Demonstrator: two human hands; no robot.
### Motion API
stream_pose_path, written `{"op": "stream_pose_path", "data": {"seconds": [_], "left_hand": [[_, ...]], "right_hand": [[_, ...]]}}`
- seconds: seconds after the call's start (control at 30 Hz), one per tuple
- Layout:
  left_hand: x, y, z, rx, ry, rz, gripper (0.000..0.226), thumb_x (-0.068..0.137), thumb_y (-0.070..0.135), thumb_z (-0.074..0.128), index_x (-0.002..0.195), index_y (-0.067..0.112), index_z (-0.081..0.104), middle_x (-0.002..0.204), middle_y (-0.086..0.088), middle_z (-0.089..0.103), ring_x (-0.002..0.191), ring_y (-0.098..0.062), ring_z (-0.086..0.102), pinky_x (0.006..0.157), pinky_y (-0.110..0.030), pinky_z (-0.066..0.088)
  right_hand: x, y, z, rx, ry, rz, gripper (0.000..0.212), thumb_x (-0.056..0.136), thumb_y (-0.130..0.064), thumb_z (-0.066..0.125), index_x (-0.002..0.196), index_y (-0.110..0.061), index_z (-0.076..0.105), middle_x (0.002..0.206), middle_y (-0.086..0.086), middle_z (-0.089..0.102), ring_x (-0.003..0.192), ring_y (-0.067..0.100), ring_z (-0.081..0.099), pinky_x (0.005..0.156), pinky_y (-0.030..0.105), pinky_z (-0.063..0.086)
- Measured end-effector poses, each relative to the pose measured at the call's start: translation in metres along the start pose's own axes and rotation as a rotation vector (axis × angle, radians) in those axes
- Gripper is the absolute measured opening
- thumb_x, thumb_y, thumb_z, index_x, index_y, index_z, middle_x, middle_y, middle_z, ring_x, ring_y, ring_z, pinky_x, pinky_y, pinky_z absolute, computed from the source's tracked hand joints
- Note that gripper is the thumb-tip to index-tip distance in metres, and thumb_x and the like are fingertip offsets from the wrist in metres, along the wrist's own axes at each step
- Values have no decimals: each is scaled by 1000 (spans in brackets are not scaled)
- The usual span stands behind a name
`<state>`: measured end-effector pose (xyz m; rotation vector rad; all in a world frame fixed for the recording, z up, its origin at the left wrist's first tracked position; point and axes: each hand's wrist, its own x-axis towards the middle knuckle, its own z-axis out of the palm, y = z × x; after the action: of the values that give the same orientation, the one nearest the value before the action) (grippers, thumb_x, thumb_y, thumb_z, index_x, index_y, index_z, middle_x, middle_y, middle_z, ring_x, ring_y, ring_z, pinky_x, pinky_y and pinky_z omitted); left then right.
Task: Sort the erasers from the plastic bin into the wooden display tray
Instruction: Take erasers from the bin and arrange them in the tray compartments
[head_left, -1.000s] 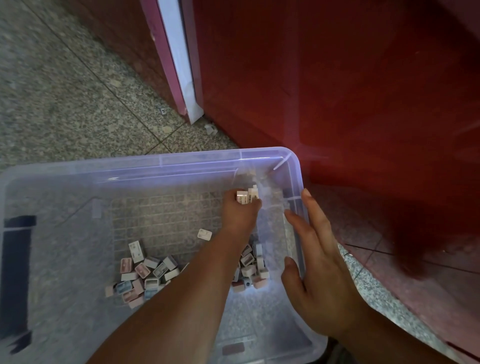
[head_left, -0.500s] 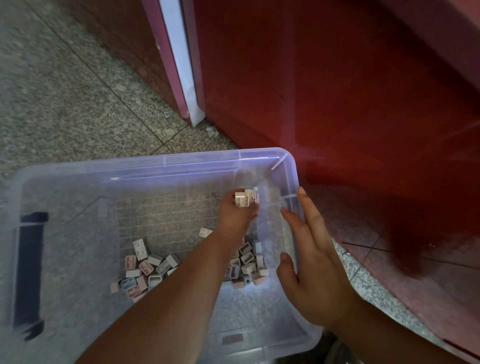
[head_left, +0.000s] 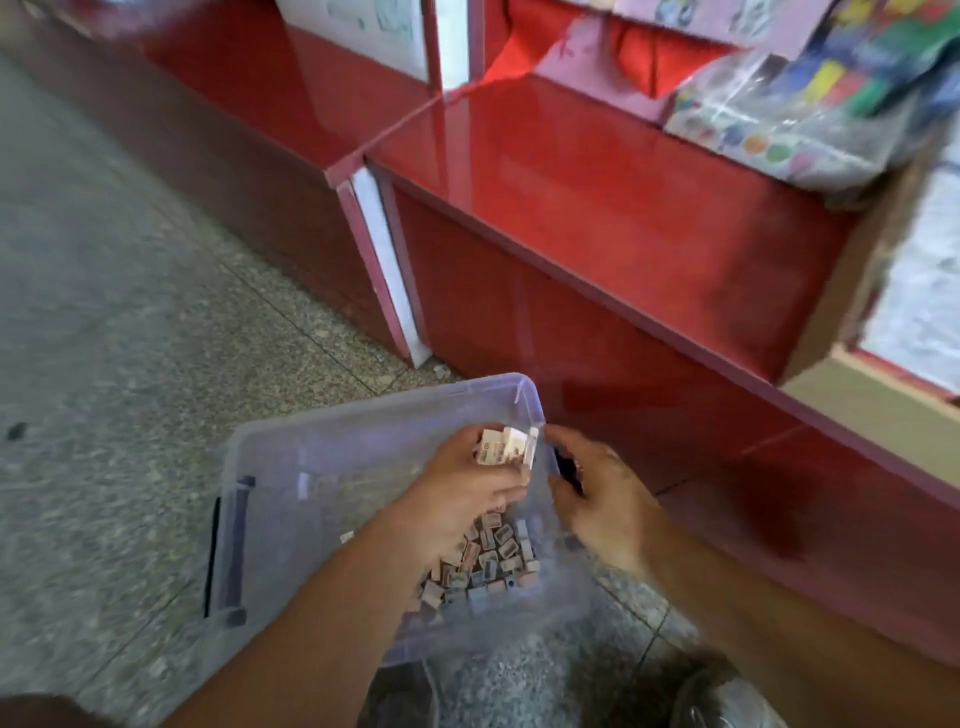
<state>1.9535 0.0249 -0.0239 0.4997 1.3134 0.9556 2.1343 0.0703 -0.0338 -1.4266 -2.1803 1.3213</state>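
Note:
The clear plastic bin stands on the floor below me. A pile of small pink, white and grey erasers lies at its right side. My left hand is raised over the bin and grips a handful of white erasers near the far right corner. My right hand is at the bin's right rim, fingers spread and relaxed beside a dark clip, holding nothing that I can make out. I cannot pick out the wooden display tray with certainty.
A glossy red counter rises right behind the bin, with bagged colourful stationery on its far right. A beige-brown panel shows at the right edge. Speckled stone floor stretches left. A shoe sits bottom right.
My view has swung up and back, so the counter top now shows. My left hand has lifted a little with the erasers. The loose erasers now lie in one pile.

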Motion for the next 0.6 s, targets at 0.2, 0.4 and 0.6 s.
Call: {"op": "stream_pose_path", "data": {"seconds": [0.2, 0.4, 0.6], "left_hand": [[-72, 61, 66, -11, -186, -11, 33, 87, -13, 67, 119, -2, 64, 104, -16, 72, 90, -23, 74, 79, -33, 61], [-126, 89, 145, -32, -339, 6, 33, 87, -16, 62, 118, -4, 62, 99, -20, 74, 89, -30, 75, 79, -36, 64], [-134, 97, 201, 71, -391, 56, 34, 91, -13, 63, 123, -5, 59, 112, -28, 72, 94, -30, 74, 79, -34, 63]], "right_hand": [[-77, -59, -88, 432, 143, -61, 21, 89, 1, 73, 103, -13, 71, 95, 8, 76, 81, 16, 71, 76, 26, 57], [-153, -64, -159, 550, 199, -103, 14, 89, -1, 73, 101, -3, 67, 89, 10, 75, 76, 16, 68, 69, 24, 54], [-198, -54, -213, 603, 397, -36, 16, 85, -3, 75, 98, -3, 66, 79, 6, 72, 68, 14, 66, 58, 24, 55]]}}
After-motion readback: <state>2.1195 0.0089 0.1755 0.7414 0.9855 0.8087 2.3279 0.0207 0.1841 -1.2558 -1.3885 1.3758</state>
